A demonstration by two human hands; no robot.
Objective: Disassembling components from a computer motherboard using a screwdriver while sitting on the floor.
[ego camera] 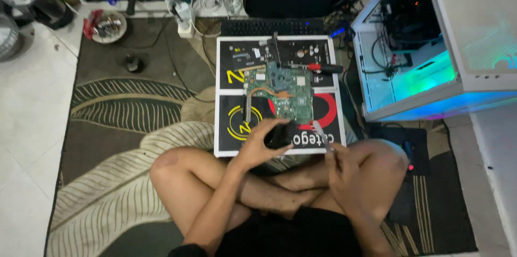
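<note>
A green circuit board [280,91] is lying centre frame on a black mat [229,128] showing yellow and red circles; a dark rug [116,122] with cream leaf stripes is filling the left; a white computer case [431,41] is glowing blue-green upper right.

Dim, slightly soft picture; cyan glow spills from the open computer case [431,68], edges bend outward.

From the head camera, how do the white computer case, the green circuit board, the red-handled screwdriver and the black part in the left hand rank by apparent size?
1. White computer case
2. Green circuit board
3. Red-handled screwdriver and the black part under the left hand: too alike to rank, as the part is partly covered.
</note>
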